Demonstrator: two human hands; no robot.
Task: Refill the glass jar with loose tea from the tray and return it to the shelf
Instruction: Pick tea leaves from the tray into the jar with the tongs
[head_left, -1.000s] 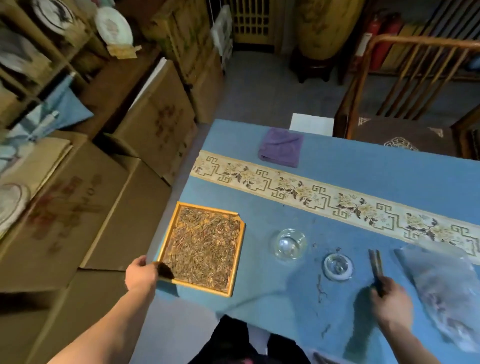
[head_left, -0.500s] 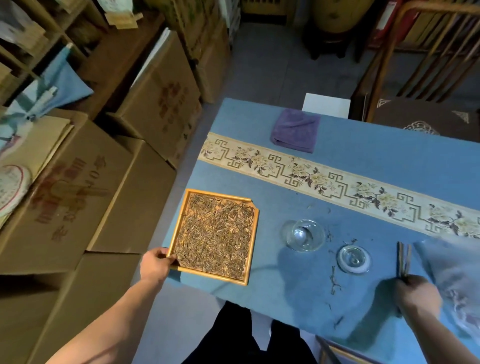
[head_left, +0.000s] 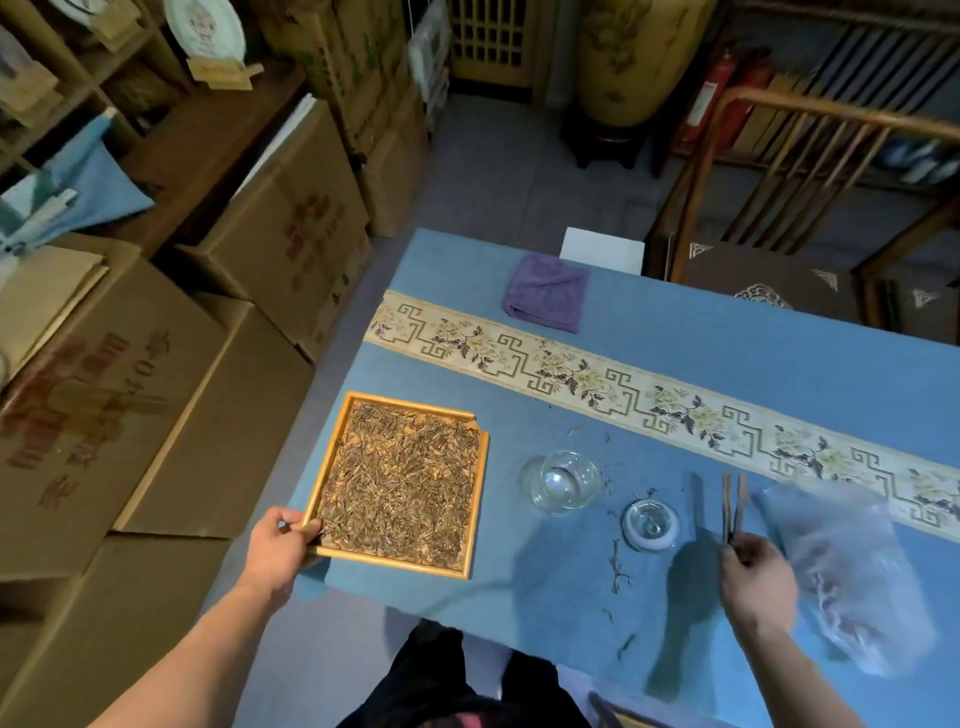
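A square wooden tray (head_left: 475, 499) full of loose tea (head_left: 400, 483) lies at the table's near left corner. My left hand (head_left: 278, 548) grips the tray's near left corner, thumb over the rim. To the tray's right, an empty glass jar (head_left: 566, 480) stands on the blue tablecloth (head_left: 701, 353). Its glass lid (head_left: 650, 525) rests apart, further right. Beyond the lid, my right hand (head_left: 756, 577) holds the near end of wooden tongs (head_left: 733, 501), which point away from me.
A clear plastic bag (head_left: 841, 566) lies at the right edge. A folded purple cloth (head_left: 548, 292) sits at the far side. Stray tea leaves (head_left: 618, 569) dot the cloth. Cardboard boxes (head_left: 104, 395) and shelves (head_left: 78, 78) stand left; a wooden chair (head_left: 789, 171) is behind the table.
My left hand has tightened its hold on the tray corner. My right hand stays on the tongs. The camera view shifted slightly; jar and lid have not moved.
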